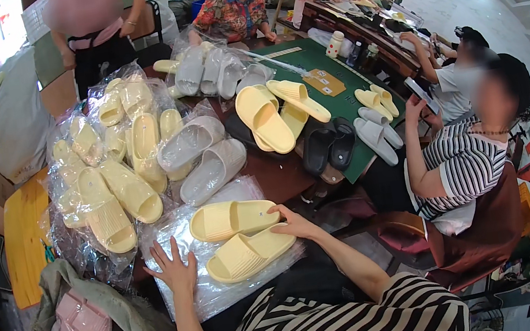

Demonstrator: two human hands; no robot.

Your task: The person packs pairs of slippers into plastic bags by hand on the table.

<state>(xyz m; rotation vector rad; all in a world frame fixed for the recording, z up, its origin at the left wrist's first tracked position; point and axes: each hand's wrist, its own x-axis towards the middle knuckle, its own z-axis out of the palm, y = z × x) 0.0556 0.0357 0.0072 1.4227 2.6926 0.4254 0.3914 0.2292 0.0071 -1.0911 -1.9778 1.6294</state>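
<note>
Two yellow slippers (218,221) are laid side by side on a stack of clear plastic bags (193,305) at the near edge of the brown surface (274,178), with their toes turned to the left and their heels to the right. The heels of both are touched by the right hand (295,222), whose fingers are partly bent; whether the pair is gripped or merely steadied cannot be told. The left hand (175,266) is spread wide over the bags, just beside the toes, and nothing is held in it.

Beyond the left hand, yellow slippers wrapped in plastic (134,193) are heaped, and two wrapped grey slippers (214,173) are set between that heap and the bare brown part. Farther off, loose yellow slippers (267,123) are piled on one another, with black slippers (342,143) placed near them. Pale grey slippers (373,138) and a smaller yellow pair (373,103) are set out on the green mat (352,93). At the lower left, pink slippers (86,329) are held in a sack (54,278). To the right, a phone (422,95) is held by a seated person (461,158) in a striped top.
</note>
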